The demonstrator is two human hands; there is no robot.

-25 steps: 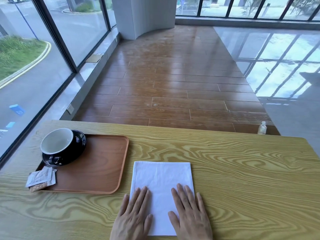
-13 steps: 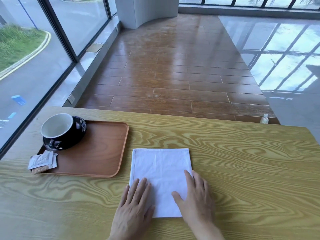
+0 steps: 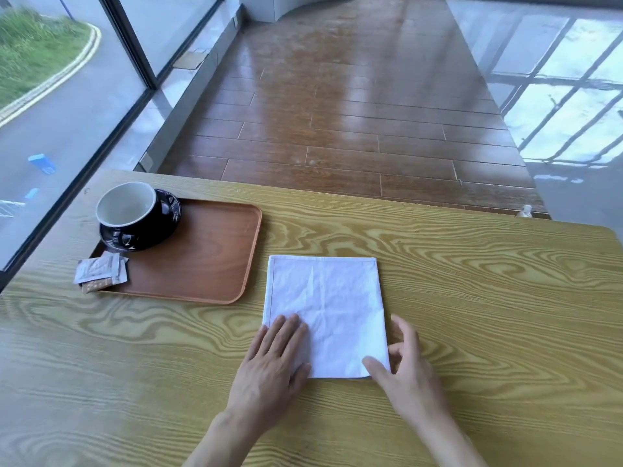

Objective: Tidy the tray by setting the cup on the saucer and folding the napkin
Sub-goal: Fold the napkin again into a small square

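Note:
A white folded napkin [image 3: 325, 311] lies flat on the wooden table [image 3: 472, 298], right of the brown tray [image 3: 202, 257]. My left hand [image 3: 273, 362] presses flat on the napkin's near left corner with straight fingers. My right hand [image 3: 408, 369] is at the napkin's near right edge, thumb on the corner and fingers loosely bent beside the edge. A black cup with a white inside [image 3: 126, 208] sits on a black saucer [image 3: 168, 217] at the tray's far left corner.
Several sugar packets [image 3: 99, 273] lie on the tray's near left corner, hanging over its rim. A window wall runs along the left. Beyond the table's far edge is brown wood floor, with a small white bottle [image 3: 525, 211] on it.
My right hand has slid off the napkin's top to its right edge. My left hand stays pressed on the left part. The camera has tilted, so everything sits higher in view.

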